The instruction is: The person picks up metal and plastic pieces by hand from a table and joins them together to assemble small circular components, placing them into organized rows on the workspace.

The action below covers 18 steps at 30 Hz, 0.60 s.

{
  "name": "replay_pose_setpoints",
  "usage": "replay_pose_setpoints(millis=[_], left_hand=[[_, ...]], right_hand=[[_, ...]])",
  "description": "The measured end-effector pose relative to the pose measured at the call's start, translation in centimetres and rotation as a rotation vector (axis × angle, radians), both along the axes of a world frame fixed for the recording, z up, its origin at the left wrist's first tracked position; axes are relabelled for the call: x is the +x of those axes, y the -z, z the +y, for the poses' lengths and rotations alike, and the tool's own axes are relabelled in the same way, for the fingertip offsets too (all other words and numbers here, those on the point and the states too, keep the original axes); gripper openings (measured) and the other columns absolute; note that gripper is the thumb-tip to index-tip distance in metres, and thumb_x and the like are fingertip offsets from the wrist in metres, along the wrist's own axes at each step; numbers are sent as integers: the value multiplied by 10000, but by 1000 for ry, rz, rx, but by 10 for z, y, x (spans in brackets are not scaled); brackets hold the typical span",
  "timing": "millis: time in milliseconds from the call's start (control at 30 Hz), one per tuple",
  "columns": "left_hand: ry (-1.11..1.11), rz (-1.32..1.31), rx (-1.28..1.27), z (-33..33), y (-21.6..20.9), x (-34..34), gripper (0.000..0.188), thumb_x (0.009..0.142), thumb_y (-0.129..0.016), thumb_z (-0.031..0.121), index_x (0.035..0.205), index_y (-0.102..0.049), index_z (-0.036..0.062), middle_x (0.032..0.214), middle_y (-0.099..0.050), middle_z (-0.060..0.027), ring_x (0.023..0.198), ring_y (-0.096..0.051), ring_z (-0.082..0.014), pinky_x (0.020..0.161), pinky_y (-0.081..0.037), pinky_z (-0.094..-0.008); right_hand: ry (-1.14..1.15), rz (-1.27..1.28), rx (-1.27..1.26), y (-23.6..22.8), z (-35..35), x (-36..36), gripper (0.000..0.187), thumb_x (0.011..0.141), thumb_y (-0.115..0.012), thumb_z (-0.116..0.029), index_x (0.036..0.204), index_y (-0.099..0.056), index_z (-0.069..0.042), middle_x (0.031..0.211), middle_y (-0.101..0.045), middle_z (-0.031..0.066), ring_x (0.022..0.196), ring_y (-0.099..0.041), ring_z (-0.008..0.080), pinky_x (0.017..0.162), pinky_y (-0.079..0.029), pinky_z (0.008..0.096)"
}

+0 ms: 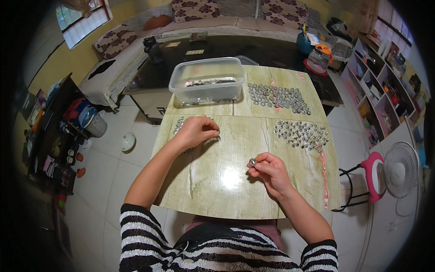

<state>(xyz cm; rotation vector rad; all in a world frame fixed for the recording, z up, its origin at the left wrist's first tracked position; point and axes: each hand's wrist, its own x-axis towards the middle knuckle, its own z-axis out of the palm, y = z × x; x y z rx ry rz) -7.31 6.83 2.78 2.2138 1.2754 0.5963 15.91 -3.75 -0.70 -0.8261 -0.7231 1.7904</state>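
Observation:
My right hand [270, 171] pinches a small round metal piece [252, 162] with a ring-like face between thumb and fingertips, above the near middle of the table. Over the table's left half, my left hand [197, 132] has thumb and fingers pressed together. A tiny shiny bit shows at those fingertips, too small to name. Beneath and behind this hand lies a cluster of small metal pieces [180, 122], partly hidden by it. Two more groups stand at the right: larger round metal pieces [276, 97] at the back and smaller metal pieces [301, 135] nearer me.
A clear plastic tub [206, 93] with metal parts inside stands at the table's back left. The light wood-patterned table [226, 199] meets a dark table [253, 45] behind it. A pink-framed chair [374, 177] and a white fan [400, 169] are at the right.

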Motion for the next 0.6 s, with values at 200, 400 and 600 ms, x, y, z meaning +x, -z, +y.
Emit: replay_pose_setpoints(millis=[200, 400, 600], left_hand=[[70, -561, -570, -48, -2, 35, 157, 727, -611, 71, 862, -590, -5, 769, -593, -34, 700, -550, -75, 635, -448, -195], [165, -671, -630, -61, 12, 50, 181, 733, -608, 77, 884, -576, -17, 784, -594, -48, 709, -550, -81, 643, -444, -198], [172, -684, -620, -64, 16, 52, 180, 744, -598, 81, 892, -573, -18, 783, -596, -46, 709, -552, -82, 649, -444, -203]], right_hand=[[22, -54, 47, -4, -1, -6, 95, 762, -512, -4, 853, -488, -3, 761, -578, 90, 630, -576, 112, 558, -476, 198], [13, -82, 72, -5, -4, -4, 96, 767, -509, 0, 858, -482, 0, 747, -573, 90, 627, -567, 109, 552, -468, 205], [3, -82, 96, -3, -6, -6, 94, 771, -504, 8, 861, -479, 11, 750, -568, 92, 627, -561, 112, 571, -477, 222]])
